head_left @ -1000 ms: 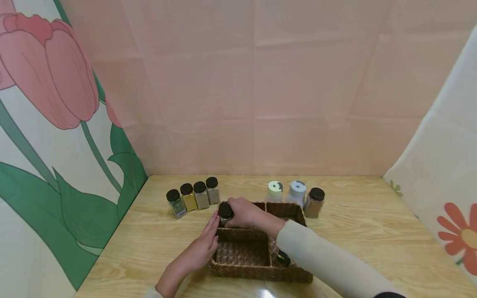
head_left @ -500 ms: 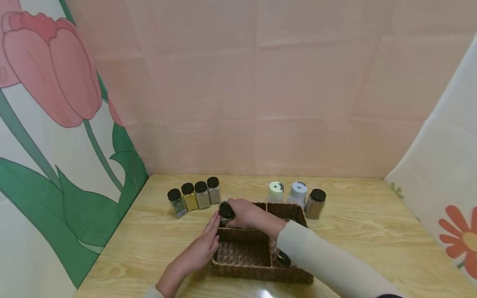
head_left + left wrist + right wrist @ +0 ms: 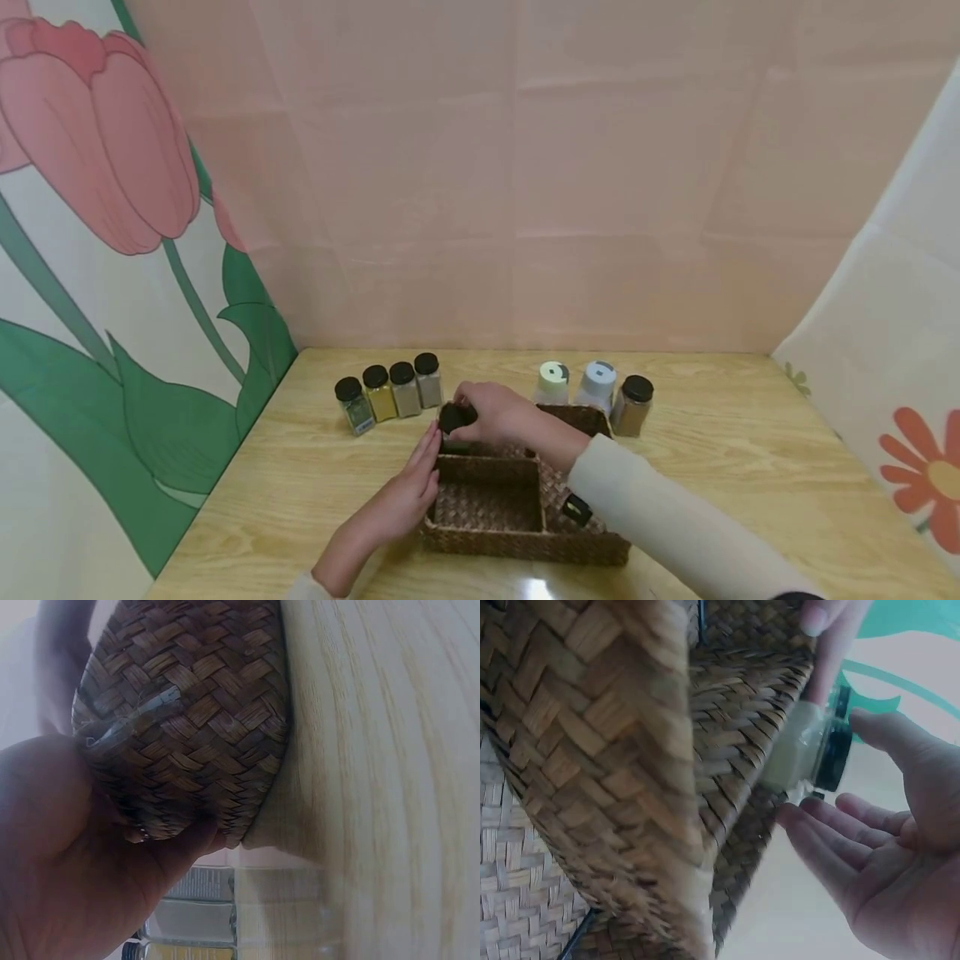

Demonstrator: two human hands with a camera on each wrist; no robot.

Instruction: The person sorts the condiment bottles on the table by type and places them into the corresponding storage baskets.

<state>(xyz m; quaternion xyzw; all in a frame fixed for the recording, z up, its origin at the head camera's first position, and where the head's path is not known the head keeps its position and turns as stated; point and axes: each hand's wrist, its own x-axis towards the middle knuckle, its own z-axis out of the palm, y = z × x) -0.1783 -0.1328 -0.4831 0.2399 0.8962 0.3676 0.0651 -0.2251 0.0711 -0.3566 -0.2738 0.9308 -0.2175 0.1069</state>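
Note:
A brown woven basket (image 3: 525, 547) with dividers stands on the table. In its back left compartment is a jar with a black cap (image 3: 452, 417); the right wrist view shows its pale clear body (image 3: 789, 754) behind the woven wall. My right hand (image 3: 495, 412) is over this jar, thumb and fingers spread loosely around the cap. My left hand (image 3: 401, 500) rests along the basket's left outer side with straight fingers (image 3: 184, 844) against the weave. Another black-capped container (image 3: 577, 509) lies in the right compartment, partly hidden by my right sleeve.
Several black-capped spice jars, including a yellow one (image 3: 381, 402) and a green one (image 3: 356, 410), stand behind the basket to the left. At the back right are two white-capped bottles (image 3: 553, 377) (image 3: 597, 380) and a brown jar (image 3: 632, 410). A cloth backdrop (image 3: 517, 208) borders the table.
My right hand has lifted slightly, its fingers moving from the jar's side up around the cap and loosening. More of the container in the right compartment shows. My left hand stays put.

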